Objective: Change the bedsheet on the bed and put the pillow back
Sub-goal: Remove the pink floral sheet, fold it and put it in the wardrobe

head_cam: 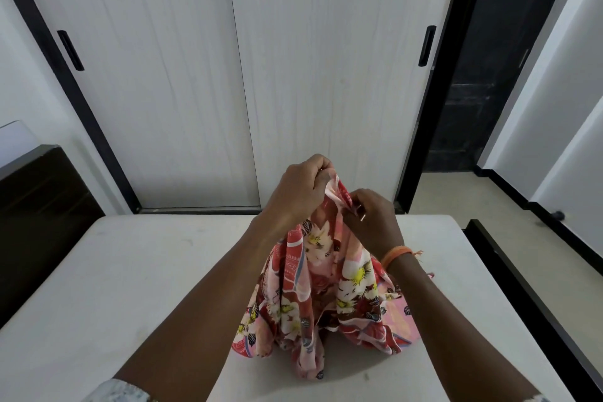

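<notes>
A pink and red floral bedsheet [313, 297] hangs bunched above the bare white mattress [130, 271], its lower folds resting on the mattress. My left hand [301, 192] grips the sheet's top edge, fingers curled round the cloth. My right hand [370, 222] pinches the same edge just to the right, an orange thread band on its wrist. No pillow is in view.
White sliding wardrobe doors [228, 75] with black handles stand just beyond the bed. A dark headboard [39, 212] rises at the left. The black bed frame [528, 287] runs along the right, with floor and a dark doorway [483, 75] past it.
</notes>
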`<state>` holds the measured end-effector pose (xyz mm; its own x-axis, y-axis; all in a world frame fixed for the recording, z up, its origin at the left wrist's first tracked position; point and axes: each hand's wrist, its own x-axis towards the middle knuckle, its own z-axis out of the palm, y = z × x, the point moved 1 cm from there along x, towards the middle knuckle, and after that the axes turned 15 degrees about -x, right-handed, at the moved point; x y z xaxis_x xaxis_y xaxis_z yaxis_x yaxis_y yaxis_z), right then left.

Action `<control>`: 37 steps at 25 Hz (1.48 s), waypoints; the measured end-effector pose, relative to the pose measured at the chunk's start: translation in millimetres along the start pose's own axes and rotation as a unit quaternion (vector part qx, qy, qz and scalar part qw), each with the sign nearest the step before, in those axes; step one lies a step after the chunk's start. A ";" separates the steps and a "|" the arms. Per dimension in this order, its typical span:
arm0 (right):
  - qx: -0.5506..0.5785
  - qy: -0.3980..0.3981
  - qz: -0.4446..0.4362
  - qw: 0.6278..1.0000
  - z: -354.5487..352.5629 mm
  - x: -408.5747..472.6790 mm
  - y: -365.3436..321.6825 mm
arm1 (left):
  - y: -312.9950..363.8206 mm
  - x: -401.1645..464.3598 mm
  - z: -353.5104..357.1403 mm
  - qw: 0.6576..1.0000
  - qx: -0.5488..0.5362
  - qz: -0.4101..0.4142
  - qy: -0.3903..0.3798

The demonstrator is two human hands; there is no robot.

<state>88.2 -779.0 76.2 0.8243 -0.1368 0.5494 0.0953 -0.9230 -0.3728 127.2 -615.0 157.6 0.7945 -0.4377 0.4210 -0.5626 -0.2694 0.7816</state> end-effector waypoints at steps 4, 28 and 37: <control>-0.033 -0.105 0.057 0.992 5.0 -6.8 40.4 | -10.1 3.4 -14.9 0.997 0.016 -0.011 0.074; 0.451 -0.312 0.378 0.746 -53.2 41.8 0.8 | -21.5 -50.9 59.0 0.984 0.050 0.172 0.010; 0.236 0.007 0.326 0.915 -26.8 12.9 1.9 | -18.9 -32.4 52.3 0.991 -0.005 0.115 0.063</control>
<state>84.1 -792.1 102.6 0.7844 -0.6116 0.1035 -0.1816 -0.3861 -0.9044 100.1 -640.6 105.2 0.6674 -0.3756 0.6430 -0.7311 -0.1664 0.6617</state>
